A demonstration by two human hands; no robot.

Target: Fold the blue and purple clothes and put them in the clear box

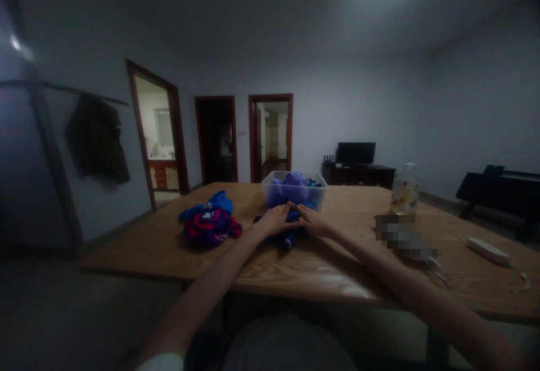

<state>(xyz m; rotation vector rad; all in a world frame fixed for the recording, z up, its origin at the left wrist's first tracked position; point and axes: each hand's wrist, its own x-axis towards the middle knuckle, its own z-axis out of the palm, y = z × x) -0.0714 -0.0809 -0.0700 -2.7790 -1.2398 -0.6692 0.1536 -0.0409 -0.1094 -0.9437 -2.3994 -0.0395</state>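
Observation:
A dark blue garment (287,238) lies bunched on the wooden table (295,272), in front of a clear plastic bin. My left hand (276,220) rests over it from the left, fingers stretched out and thumb apart. From the right, my right hand (313,222) reaches onto the same cloth with its fingers extended. The fingertips of both hands meet above the garment, which they partly hide. Inside the bin (318,195) are a purple cloth (291,188) and some darker pieces. To the left lie a red and purple patterned garment (208,227) and a blue garment (217,205).
On the right of the table stand a clear patterned jug (405,191), a pixelated object (403,238) with a cord, and a white power strip (488,250). A jacket (101,137) hangs on the left wall. Behind are doorways and a TV (356,153) on a dark cabinet (358,175).

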